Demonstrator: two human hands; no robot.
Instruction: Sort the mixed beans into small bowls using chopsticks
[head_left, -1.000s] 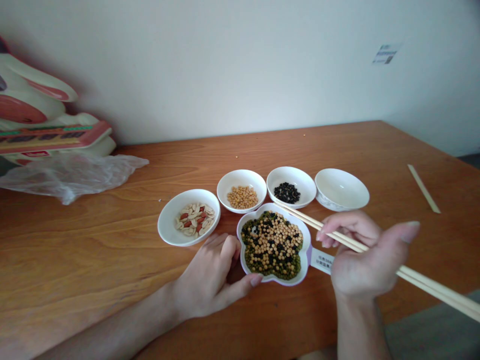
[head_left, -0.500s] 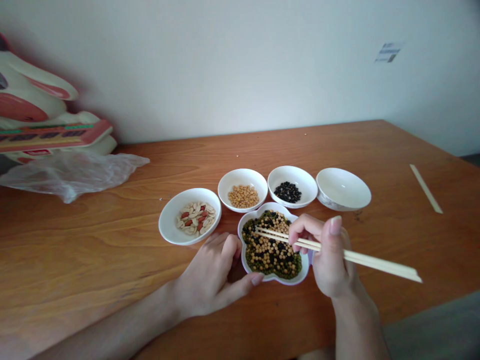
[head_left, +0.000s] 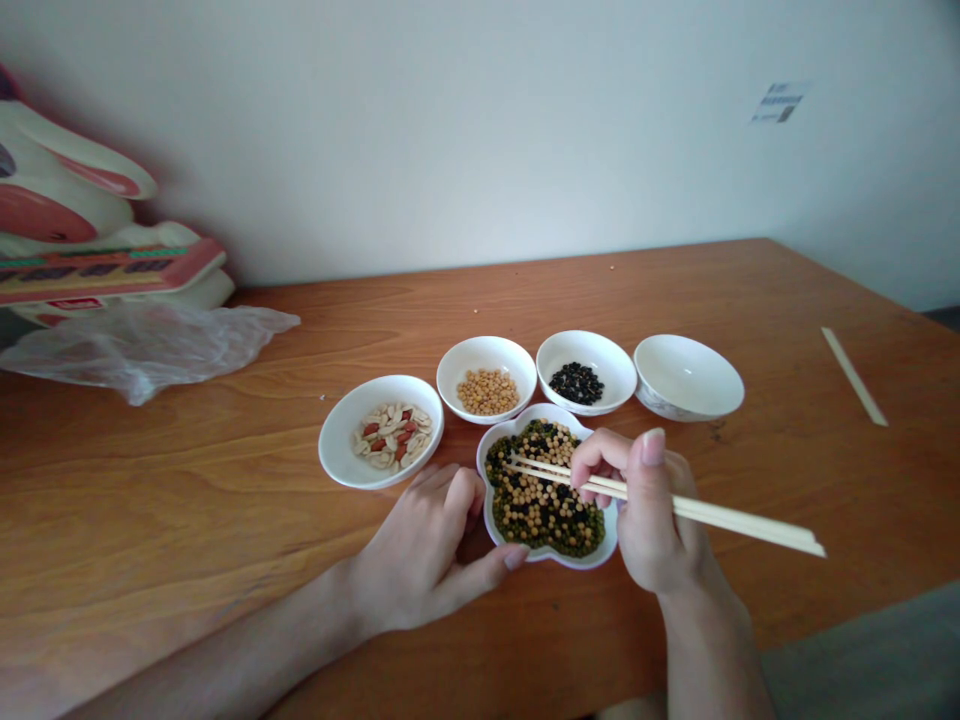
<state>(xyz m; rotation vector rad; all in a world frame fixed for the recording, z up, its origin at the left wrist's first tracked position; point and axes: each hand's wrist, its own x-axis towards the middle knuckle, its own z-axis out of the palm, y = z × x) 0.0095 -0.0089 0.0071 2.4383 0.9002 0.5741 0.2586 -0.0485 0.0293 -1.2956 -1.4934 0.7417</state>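
A flower-shaped white dish (head_left: 610, 530) holds mixed green, black and tan beans. My right hand (head_left: 651, 510) is closed around a pair of wooden chopsticks (head_left: 739, 522), whose tips touch the beans in the dish's upper left. My left hand (head_left: 431, 550) grips the dish's left rim, thumb along the near edge and fingers curled beside it. Behind the dish stand a bowl of tan beans (head_left: 487, 392), a bowl of black beans (head_left: 576, 383) and a white bowl (head_left: 686, 375) with nothing visible inside. The bowl of peanuts (head_left: 390, 440) sits beyond my left hand.
On the wooden table (head_left: 187, 500), a clear plastic bag (head_left: 150, 350) lies at the left before a toy keyboard with an animal figure (head_left: 112, 265). A flat pale strip (head_left: 853, 376) lies at the right. A wall rises behind.
My right hand and the back ends of the chopsticks have shifted slightly left. The chopstick tips stay at nearly the same spot in the beans. My left hand has not visibly moved.
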